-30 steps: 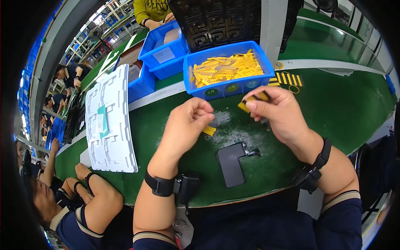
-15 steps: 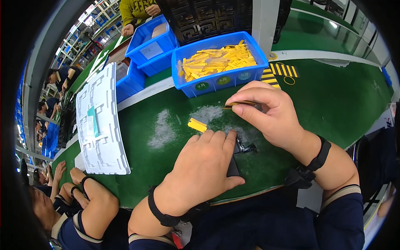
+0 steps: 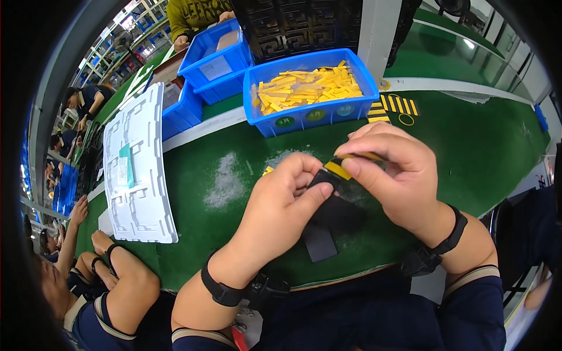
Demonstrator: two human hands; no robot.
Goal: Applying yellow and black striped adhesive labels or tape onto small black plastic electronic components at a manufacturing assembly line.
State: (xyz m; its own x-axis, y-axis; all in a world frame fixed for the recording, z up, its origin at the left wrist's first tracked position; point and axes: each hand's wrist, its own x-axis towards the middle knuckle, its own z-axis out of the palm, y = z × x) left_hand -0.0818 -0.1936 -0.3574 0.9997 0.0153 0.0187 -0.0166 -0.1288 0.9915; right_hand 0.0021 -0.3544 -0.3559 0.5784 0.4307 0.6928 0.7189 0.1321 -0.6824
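A long green felt-topped desk (image 3: 486,146) with a white painted stripe (image 3: 205,126) runs past a white square pillar (image 3: 377,29); daylight glares at windows (image 3: 126,17).

The left hand (image 3: 281,202) and the right hand (image 3: 389,172) cover most of the black flat part (image 3: 322,234), so its full shape cannot be told. The yellow strip (image 3: 338,169) shows only a short end (the rest is under the fingers). The black crate (image 3: 304,26) is cut off by the top edge.
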